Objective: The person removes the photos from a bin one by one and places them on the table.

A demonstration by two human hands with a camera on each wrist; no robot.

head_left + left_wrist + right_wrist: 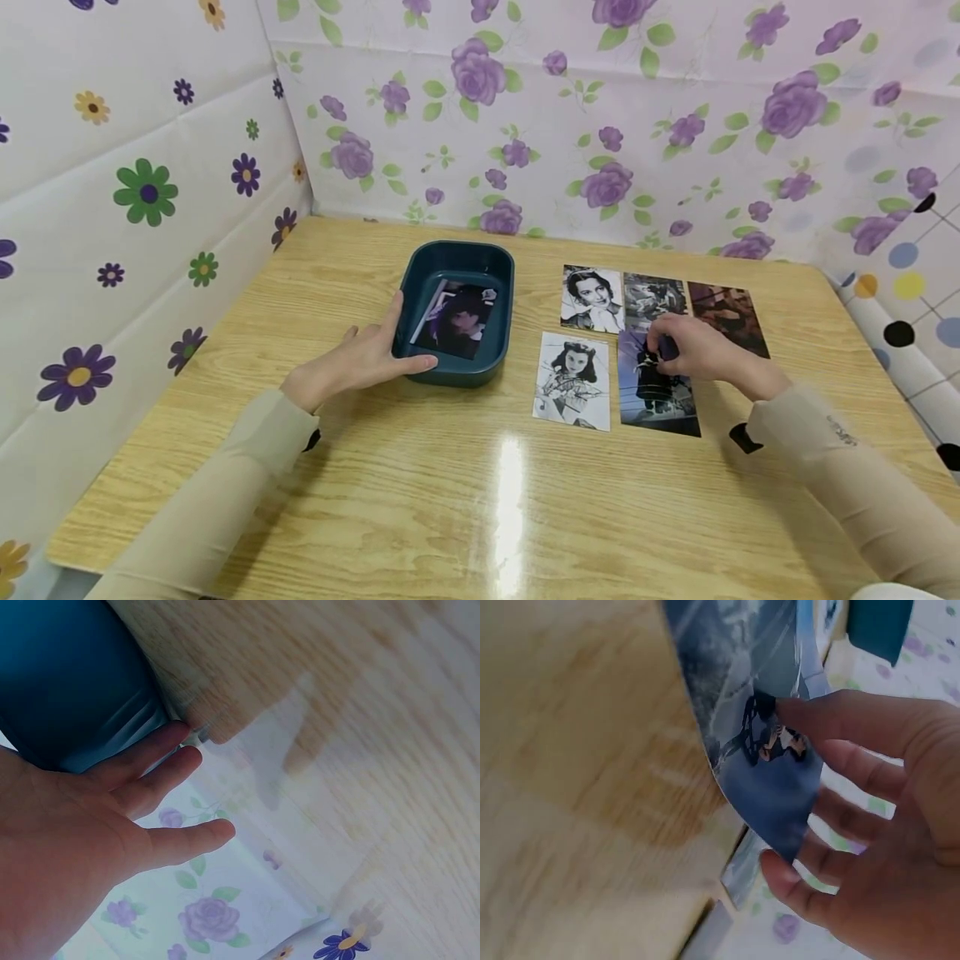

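Note:
A dark teal rectangular box (453, 377) stands on the table, with one dark photo (456, 321) lying inside. My left hand (356, 357) rests against the box's left side, thumb over the near rim; in the left wrist view its fingers (169, 776) stretch out straight beside the teal wall. To the right, my right hand (701, 354) pinches the top of a bluish photo (660, 408). In the right wrist view the thumb presses the picture's face (769, 784), and that edge is bent up off the table. Fingers behind the print are partly hidden.
Left of the bluish photo lies a black-and-white portrait (573, 383). Behind are another portrait (592, 298), a grey photo (652, 296) and a brown-toned photo (727, 312). Flowered sheets (420, 125) hang behind the wooden table (420, 483) and along its left.

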